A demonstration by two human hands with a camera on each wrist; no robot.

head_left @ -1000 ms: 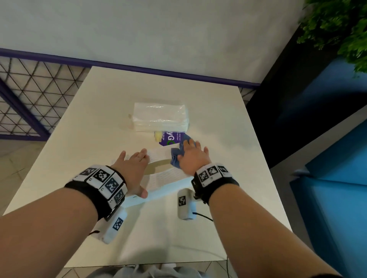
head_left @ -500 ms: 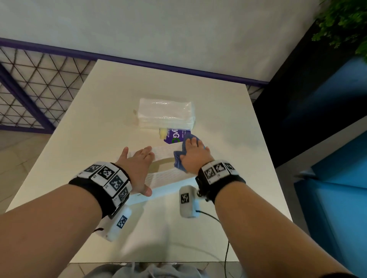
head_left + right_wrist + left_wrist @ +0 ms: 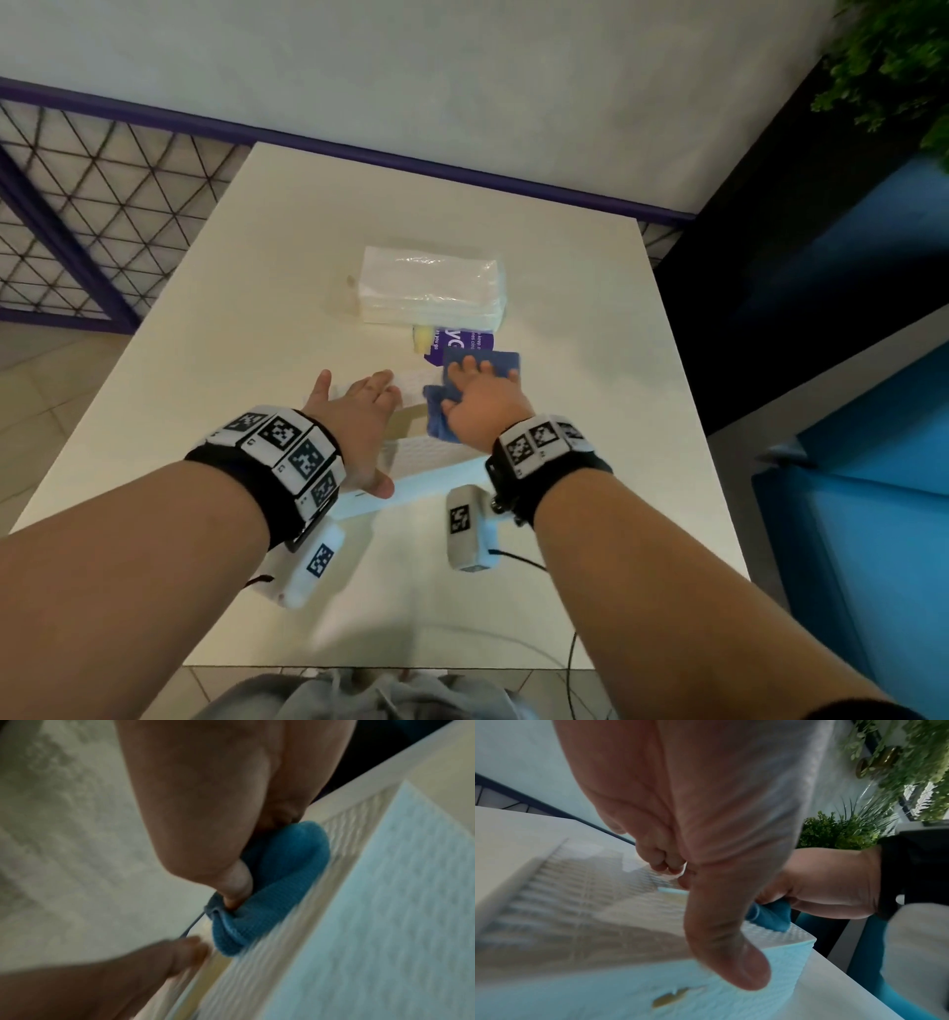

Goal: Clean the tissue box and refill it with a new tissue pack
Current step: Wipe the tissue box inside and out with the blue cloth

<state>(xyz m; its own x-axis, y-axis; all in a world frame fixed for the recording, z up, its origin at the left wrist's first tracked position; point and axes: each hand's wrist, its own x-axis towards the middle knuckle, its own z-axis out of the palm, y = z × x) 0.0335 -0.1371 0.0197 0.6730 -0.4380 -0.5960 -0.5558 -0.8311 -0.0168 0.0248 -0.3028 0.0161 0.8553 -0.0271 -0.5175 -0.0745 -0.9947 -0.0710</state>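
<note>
The tissue box (image 3: 436, 457), white with a pale blue near side, lies on the table in front of me. My left hand (image 3: 359, 411) grips its left part, fingers across the top and thumb (image 3: 731, 953) pressed on the near side. My right hand (image 3: 482, 395) presses a blue cloth (image 3: 506, 360) on the right end of the box top, with fingers spread and the thumb dug into a fold of the cloth (image 3: 277, 882). Behind the box lies the new tissue pack (image 3: 431, 288), wrapped in clear plastic.
A purple packet (image 3: 467, 342) with a yellow end lies between the tissue pack and the box. The white table (image 3: 231, 360) ends at a drop on the right, beside blue seating (image 3: 847, 514). A wall runs along its far edge.
My right hand has rubbed the cloth a little along the right end of the box top, and the cloth now lies spread out flatter beyond my fingers. My left hand keeps its hold.
</note>
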